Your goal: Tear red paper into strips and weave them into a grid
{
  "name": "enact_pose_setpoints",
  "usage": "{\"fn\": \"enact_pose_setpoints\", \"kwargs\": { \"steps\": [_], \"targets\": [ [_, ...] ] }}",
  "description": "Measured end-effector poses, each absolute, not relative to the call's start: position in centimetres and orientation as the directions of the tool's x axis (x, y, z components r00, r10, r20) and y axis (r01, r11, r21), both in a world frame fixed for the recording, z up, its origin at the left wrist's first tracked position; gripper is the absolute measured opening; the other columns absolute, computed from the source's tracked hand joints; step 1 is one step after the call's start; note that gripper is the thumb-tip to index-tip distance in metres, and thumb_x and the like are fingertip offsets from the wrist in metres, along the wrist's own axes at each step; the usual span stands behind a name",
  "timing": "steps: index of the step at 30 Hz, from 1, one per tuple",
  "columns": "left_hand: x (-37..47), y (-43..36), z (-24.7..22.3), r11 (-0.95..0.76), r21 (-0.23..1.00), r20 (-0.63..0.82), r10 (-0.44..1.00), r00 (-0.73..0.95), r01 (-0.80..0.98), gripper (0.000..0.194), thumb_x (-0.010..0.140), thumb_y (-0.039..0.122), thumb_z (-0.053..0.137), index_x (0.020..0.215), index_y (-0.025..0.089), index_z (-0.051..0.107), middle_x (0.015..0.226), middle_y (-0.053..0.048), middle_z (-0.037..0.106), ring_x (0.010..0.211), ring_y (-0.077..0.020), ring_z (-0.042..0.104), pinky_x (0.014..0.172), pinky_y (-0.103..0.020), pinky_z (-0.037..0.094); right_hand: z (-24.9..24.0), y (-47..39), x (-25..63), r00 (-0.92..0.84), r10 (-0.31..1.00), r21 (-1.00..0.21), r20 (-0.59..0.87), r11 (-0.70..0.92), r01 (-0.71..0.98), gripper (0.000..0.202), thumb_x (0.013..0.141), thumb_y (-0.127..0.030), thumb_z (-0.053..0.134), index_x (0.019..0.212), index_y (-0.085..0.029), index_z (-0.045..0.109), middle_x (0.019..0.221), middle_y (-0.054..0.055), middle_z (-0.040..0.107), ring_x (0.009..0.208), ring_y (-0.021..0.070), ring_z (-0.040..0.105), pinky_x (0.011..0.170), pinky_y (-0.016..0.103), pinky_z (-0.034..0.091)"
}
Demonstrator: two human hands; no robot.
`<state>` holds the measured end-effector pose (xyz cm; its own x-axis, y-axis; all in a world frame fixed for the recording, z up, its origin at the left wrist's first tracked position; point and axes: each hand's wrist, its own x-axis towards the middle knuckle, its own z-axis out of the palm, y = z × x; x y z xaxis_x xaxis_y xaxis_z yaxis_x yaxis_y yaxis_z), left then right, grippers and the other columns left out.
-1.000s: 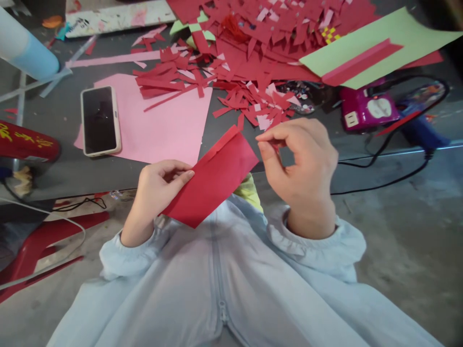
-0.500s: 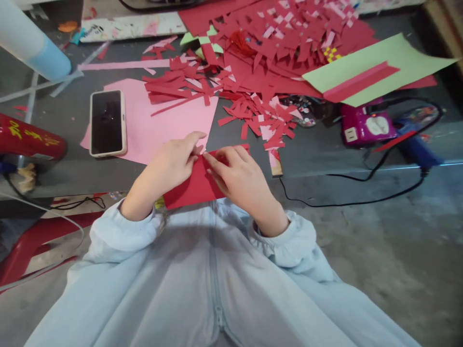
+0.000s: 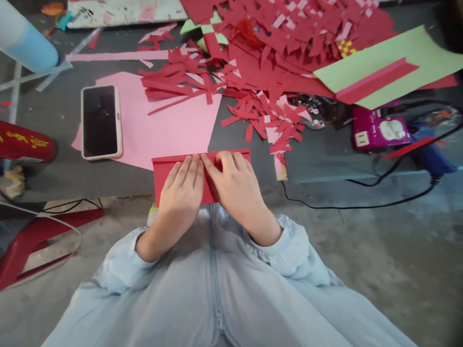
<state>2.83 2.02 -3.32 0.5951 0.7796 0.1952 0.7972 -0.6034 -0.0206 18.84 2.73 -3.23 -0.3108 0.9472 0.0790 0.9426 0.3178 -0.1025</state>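
Observation:
A red sheet of paper (image 3: 164, 176) lies at the table's front edge, with a narrow folded strip along its far side. My left hand (image 3: 183, 190) rests flat on the sheet's left part, fingers stretched out to the fold. On the right part, my right hand (image 3: 237, 183) presses down with its fingers spread over the fold, one digit reaching close to the left fingertips. The middle of the sheet is partly hidden under both hands. Just beyond it lies a larger pink sheet (image 3: 170, 125), and a phone (image 3: 101, 123) rests on that sheet's left side.
Red and pink paper strips (image 3: 256, 113) are heaped beyond my hands. A pale green sheet (image 3: 383, 72) with a folded red strip lies at right, near a purple box (image 3: 379, 127) and a blue glue gun (image 3: 432, 152) with black cable. A red can (image 3: 27, 142) is at left.
My left hand has flattened from a bent, pinching pose and moved onto the red sheet. The far fold now shows more fully. My right hand's fingers have spread along the fold.

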Motion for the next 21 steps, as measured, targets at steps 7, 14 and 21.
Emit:
{"fn": "enact_pose_setpoints", "kwargs": {
  "steps": [7,14,21],
  "targets": [
    [3.9,1.4,-1.9,-0.468,-0.143,0.161,0.858,0.487,0.872,0.034,0.095,0.005,0.035,0.103,0.007,0.069,0.14,-0.021,0.061,0.099,-0.0279,0.069,0.076,-0.04,0.055,-2.9,2.5,18.0,-0.302,0.953,-0.079,0.019,0.302,0.95,0.049,0.1,-0.014,0.036,0.146,-0.015,0.052,0.095,0.013,0.056,0.089,0.0246,0.045,0.072,0.035,0.042],
    [3.1,1.0,-1.2,-0.32,-0.116,0.015,0.946,0.324,0.94,0.03,0.09,0.005,0.039,0.097,0.012,0.067,0.136,-0.02,0.065,0.082,-0.0275,0.061,0.065,-0.042,0.048,-3.0,2.2,17.8,-0.336,0.938,-0.021,0.081,0.339,0.941,0.048,0.097,-0.016,0.046,0.144,-0.01,0.054,0.088,0.011,0.055,0.084,0.0239,0.045,0.07,0.034,0.045],
    [2.0,0.8,-1.3,-0.189,-0.144,0.015,0.981,0.193,0.971,0.031,0.09,0.004,0.038,0.098,0.011,0.068,0.145,-0.02,0.058,0.083,-0.0271,0.059,0.067,-0.043,0.046,-2.9,2.2,18.0,-0.338,0.938,-0.036,0.076,0.341,0.939,0.049,0.095,-0.019,0.049,0.143,-0.01,0.055,0.088,0.011,0.055,0.083,0.0238,0.045,0.071,0.035,0.046]
  ]
}}
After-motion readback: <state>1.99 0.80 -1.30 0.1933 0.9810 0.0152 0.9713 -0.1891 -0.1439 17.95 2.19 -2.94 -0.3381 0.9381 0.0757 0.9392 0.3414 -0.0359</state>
